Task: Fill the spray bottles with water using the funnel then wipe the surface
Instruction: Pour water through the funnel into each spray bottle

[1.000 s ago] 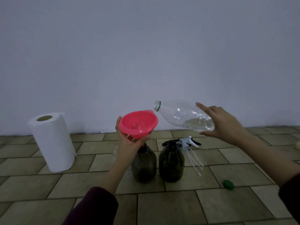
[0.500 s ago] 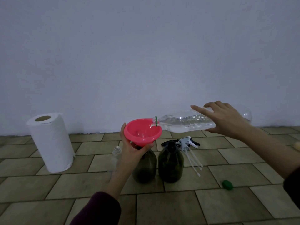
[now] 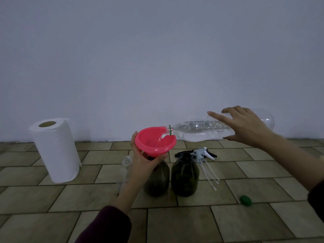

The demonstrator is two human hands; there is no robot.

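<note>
The left hand (image 3: pixel 145 163) grips a pink plastic funnel (image 3: pixel 155 142) seated on the left dark green spray bottle (image 3: pixel 156 178). The right hand (image 3: pixel 245 127) clasps a clear plastic water bottle (image 3: pixel 199 131) lying level, water running into the funnel. A second dark green bottle (image 3: pixel 185 176) stands just right on the tiled floor (image 3: pixel 175 225).

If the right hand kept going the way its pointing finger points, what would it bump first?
Probably nothing: the right hand points left and slightly up along the water bottle, passing above the pink funnel, though depth is unclear.

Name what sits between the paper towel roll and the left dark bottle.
In the head view: a small clear bottle and the left hand holding the pink funnel.
</note>
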